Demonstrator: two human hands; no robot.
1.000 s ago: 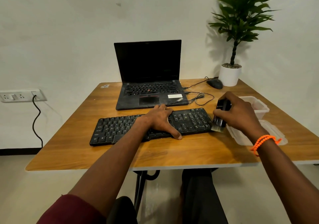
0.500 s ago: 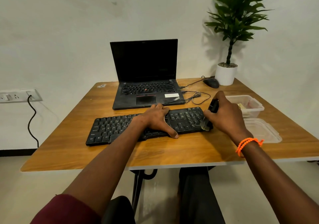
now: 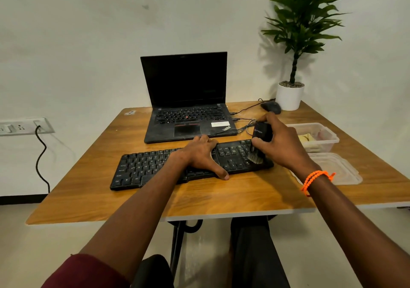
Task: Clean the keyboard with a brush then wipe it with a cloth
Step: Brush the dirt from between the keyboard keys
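My right hand (image 3: 282,145) has its fingers (image 3: 259,142) grasping the black brush (image 3: 260,139), bristles down on the right end of the keyboard (image 3: 142,169), while my left hand (image 3: 200,154) lies flat with fingers released across its middle, on the table (image 3: 221,199) near the laptop (image 3: 188,101).

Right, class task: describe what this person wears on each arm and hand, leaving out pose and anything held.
Both forearms are bare, with no gloves or rings visible. The right hand has an orange beaded bracelet looped around its wrist. The left hand wears nothing, and a maroon sleeve covers the upper left arm at the frame's bottom edge.
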